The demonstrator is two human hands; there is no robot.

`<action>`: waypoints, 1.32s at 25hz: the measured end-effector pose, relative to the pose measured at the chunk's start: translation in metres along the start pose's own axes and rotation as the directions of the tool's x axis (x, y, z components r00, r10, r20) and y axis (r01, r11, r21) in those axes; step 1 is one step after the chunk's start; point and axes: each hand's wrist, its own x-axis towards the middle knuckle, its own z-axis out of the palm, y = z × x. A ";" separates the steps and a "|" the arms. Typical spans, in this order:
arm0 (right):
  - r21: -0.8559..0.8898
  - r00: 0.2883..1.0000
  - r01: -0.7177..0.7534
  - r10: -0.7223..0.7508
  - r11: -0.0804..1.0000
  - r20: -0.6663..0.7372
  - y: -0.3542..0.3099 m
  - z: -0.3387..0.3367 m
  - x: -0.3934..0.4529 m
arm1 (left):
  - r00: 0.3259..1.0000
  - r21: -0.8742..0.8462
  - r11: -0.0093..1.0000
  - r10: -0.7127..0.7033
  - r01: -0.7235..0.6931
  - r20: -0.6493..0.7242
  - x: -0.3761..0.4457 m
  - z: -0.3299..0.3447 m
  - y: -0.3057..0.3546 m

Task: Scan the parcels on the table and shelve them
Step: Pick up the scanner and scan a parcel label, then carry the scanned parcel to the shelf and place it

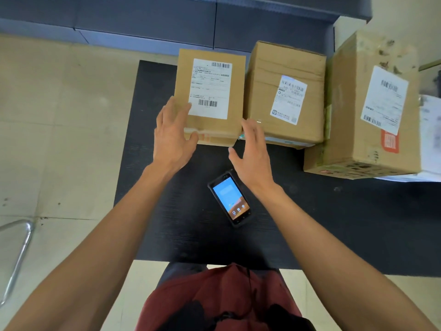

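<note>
Pale floor tiles [55,130] are seen left of the black tabletop, crossed by thin joints. A bent chrome tube [18,256] is seen low at the left edge. A dark blue-grey stepped surface [148,22] is seen along the top.

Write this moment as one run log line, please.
left hand: on left box | right hand: open beside it | scanner: on table

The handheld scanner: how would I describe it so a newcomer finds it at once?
Start at the black table, where three brown cardboard parcels line the far edge. Nearer the person, just below the open right hand, lies the black handheld scanner, flat on its back. It alone is small, dark and has a lit blue screen; everything else on the table is a labelled box.
</note>
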 end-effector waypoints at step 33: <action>0.291 0.787 0.105 0.099 0.951 -0.609 0.044 -0.219 -0.128 | 0.907 -0.428 0.801 0.398 -0.418 -0.141 -0.102 -0.026 0.243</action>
